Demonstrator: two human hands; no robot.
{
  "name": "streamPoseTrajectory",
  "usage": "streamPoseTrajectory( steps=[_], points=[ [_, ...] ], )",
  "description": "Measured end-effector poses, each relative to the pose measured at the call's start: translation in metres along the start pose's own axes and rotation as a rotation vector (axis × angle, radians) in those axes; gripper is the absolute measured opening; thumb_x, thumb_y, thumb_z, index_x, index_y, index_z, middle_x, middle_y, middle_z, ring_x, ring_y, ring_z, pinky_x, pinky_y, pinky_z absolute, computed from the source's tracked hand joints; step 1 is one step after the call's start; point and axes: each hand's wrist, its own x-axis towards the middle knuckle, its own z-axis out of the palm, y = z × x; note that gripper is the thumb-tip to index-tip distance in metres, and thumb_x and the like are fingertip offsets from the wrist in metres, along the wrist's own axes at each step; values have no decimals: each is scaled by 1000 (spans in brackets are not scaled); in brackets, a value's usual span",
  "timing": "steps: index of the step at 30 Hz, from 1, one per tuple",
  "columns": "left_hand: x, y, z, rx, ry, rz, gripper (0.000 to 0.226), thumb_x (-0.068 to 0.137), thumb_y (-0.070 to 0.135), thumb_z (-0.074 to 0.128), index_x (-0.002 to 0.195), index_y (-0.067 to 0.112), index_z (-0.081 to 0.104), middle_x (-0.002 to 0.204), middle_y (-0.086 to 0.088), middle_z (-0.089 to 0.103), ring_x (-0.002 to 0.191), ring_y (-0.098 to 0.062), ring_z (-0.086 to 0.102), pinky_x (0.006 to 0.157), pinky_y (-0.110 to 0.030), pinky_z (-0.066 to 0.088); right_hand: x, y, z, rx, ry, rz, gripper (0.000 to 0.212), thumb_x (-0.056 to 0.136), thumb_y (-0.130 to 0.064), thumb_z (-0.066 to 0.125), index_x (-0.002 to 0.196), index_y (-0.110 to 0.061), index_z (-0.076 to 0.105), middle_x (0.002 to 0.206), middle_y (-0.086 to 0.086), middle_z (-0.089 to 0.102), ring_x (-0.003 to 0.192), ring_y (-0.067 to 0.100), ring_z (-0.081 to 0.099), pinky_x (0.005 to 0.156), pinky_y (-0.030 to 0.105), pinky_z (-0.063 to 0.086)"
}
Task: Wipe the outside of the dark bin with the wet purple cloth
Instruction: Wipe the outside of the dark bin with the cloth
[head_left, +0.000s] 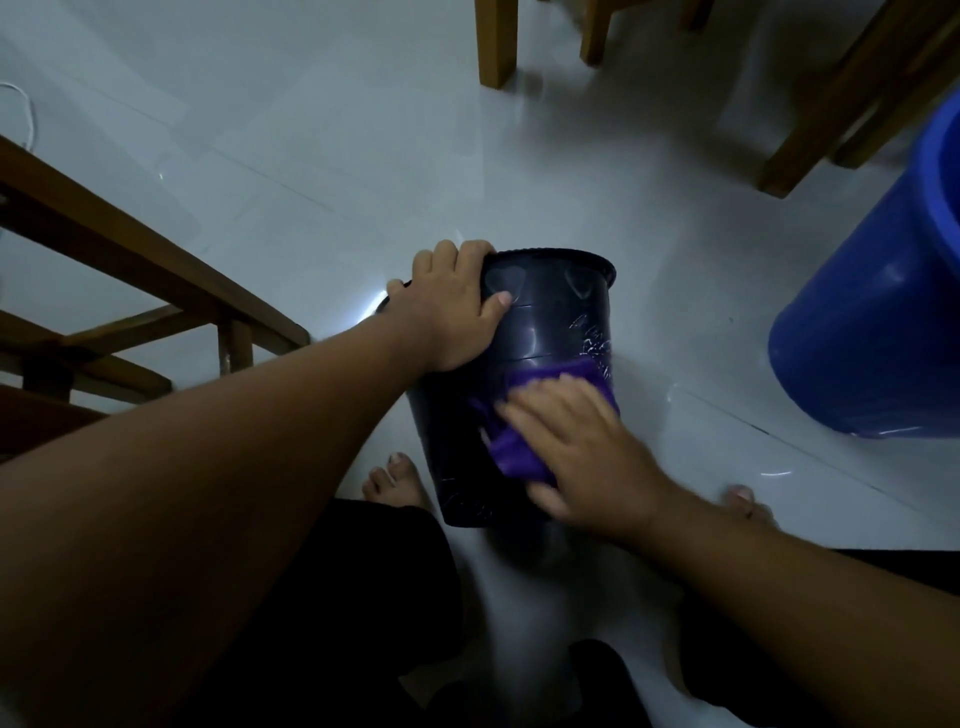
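Observation:
The dark bin (550, 322) lies tilted on the pale tiled floor, its rim pointing away from me. My left hand (452, 306) grips the bin's upper side near the rim, fingers curled over it. My right hand (582, 452) presses flat on the purple cloth (511, 447), which is spread against the bin's side near its base. The hand looks slightly blurred. White scuff marks show on the bin wall just above the cloth.
A large blue bucket (872, 312) stands to the right. Wooden furniture legs (496, 41) rise at the top, and a wooden frame (156, 291) sits at the left. My bare feet (395, 478) rest on the floor on either side of the bin.

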Motion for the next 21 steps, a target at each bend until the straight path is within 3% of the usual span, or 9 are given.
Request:
streamPoseTrajectory(
  steps=[2, 4, 9, 11, 17, 21],
  points=[
    [1, 0, 0, 2, -4, 33, 51, 90, 53, 42, 133, 26, 33, 131, -8, 42, 121, -31, 37, 98, -57, 35, -15, 2, 6, -38, -16, -129, 78, 70, -44, 66, 139, -11, 54, 140, 10, 55, 128, 29, 45, 114, 48, 27],
    [2, -1, 0, 1, -5, 53, 51, 90, 52, 43, 132, 25, 34, 131, -8, 43, 121, -31, 38, 98, -56, 36, -11, 11, 5, -40, 7, -136, 75, 72, -44, 66, 139, -12, 53, 138, 10, 55, 127, 29, 46, 114, 48, 30],
    [3, -10, 1, -34, 0, 46, 53, 89, 50, 45, 133, 23, 35, 130, -9, 43, 120, -31, 38, 97, -57, 37, 50, 20, -12, 67, 112, 237, 70, 78, -37, 61, 140, -9, 49, 137, 14, 51, 126, 31, 39, 111, 48, 33],
    [2, -12, 0, -52, -4, 39, 53, 89, 50, 45, 133, 23, 35, 130, -9, 43, 121, -31, 38, 99, -56, 36, 53, 16, -14, 105, 133, 284, 68, 80, -36, 62, 141, -8, 48, 138, 14, 49, 128, 30, 38, 111, 46, 31],
    [1, -17, -2, -95, -29, 27, 55, 85, 51, 43, 132, 24, 36, 130, -8, 43, 121, -31, 37, 102, -55, 33, -10, -2, 8, -4, -2, -86, 78, 70, -45, 65, 139, -13, 52, 136, 10, 56, 126, 30, 47, 113, 50, 27],
    [2, -19, -5, -100, -44, 75, 55, 86, 49, 47, 133, 22, 35, 130, -10, 42, 121, -32, 37, 99, -53, 35, 13, 15, -2, 43, 4, 40, 70, 77, -42, 58, 141, -13, 51, 137, 10, 52, 127, 32, 45, 114, 49, 27]
  ],
)
